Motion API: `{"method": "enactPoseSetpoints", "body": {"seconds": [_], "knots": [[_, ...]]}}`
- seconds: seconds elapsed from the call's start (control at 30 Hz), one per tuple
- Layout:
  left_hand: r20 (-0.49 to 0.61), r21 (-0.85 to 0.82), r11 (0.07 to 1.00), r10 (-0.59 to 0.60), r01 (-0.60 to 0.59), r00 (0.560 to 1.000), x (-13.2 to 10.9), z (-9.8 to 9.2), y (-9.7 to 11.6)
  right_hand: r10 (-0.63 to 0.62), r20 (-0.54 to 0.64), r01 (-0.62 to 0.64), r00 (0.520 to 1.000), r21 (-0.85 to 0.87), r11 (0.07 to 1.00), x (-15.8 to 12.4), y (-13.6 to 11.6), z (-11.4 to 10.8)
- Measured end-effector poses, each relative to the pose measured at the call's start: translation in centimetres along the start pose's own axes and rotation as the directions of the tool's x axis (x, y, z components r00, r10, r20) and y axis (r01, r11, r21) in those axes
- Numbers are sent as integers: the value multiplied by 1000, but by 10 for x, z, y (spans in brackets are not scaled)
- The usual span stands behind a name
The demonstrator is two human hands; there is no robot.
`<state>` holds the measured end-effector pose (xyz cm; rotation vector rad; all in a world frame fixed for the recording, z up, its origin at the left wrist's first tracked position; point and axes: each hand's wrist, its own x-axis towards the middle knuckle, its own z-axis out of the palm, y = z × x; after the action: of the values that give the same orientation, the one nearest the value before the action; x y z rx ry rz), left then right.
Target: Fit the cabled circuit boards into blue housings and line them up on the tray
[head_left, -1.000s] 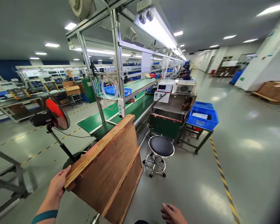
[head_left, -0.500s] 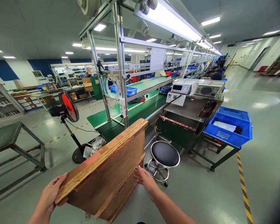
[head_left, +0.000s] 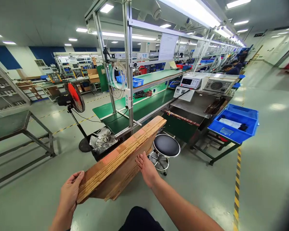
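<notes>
A thick stack of flat brown cardboard sheets [head_left: 125,150] slants across the lower middle, its layered edges facing up and toward me. My left hand [head_left: 71,191] grips the near left end, thumb on top; its other fingers are mostly hidden. Against the right face of the stack, my right hand [head_left: 145,166] lies with its fingers stretched out and slightly apart, not wrapped round the sheets. Lower on that side, some sheets stick out in a separate layer.
A black round stool [head_left: 166,146] stands just beyond the stack. Ahead is a green-topped workbench [head_left: 149,104] with a metal frame. A standing fan [head_left: 73,98] and a bin of crumpled wrapping [head_left: 103,141] are left; blue crates [head_left: 233,123] sit on a low stand at right.
The stack has turned to a flatter slant, showing less of its side face. My right hand has moved up along it. Bench and stool appear nearer, and my dark-clothed knee now shows below.
</notes>
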<state>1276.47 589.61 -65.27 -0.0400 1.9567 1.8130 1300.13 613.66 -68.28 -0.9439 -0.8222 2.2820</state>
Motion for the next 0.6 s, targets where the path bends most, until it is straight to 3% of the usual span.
{"method": "enactPoseSetpoints", "body": {"seconds": [0.1,0.37,0.5,0.6], "knots": [[36,-8,999,36,-36,999,-20,-1,-12,-4,-27,5,1000,30,1000,-22,22,-10],[144,-17,982,187,-187,972,-81,-7,-65,145,-129,-125,981,152,980,-102,128,-41],[229,46,982,169,-184,959,-117,-12,-88,107,-161,-60,981,274,960,-121,145,-45],[310,91,978,153,-189,939,-149,-13,-105,21,-119,11,993,261,965,-135,145,-49]]}}
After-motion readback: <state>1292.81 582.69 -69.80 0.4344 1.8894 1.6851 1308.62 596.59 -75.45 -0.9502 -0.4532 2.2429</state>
